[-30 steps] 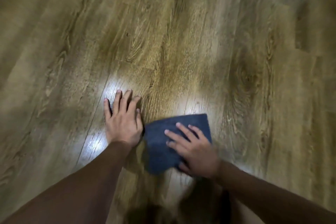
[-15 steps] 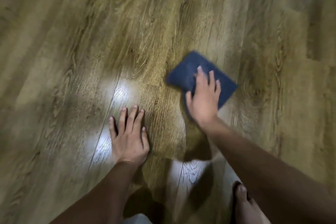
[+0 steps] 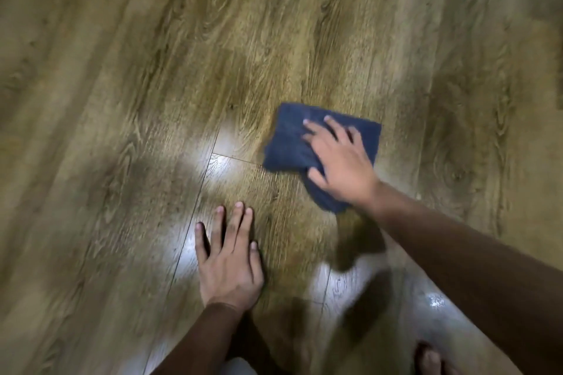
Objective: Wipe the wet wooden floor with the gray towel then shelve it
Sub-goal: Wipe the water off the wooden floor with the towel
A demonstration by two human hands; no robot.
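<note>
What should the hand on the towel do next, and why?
Probably sweep the gray towel back toward the body. The right hand presses it flat at the far end of its reach, while shiny patches on the floor nearer the person look unwiped.

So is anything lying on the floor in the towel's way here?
Nothing visible does. The right hand presses the towel flat on the floor; only the left hand, planted nearer the person, is close. No shelf is in view.
</note>
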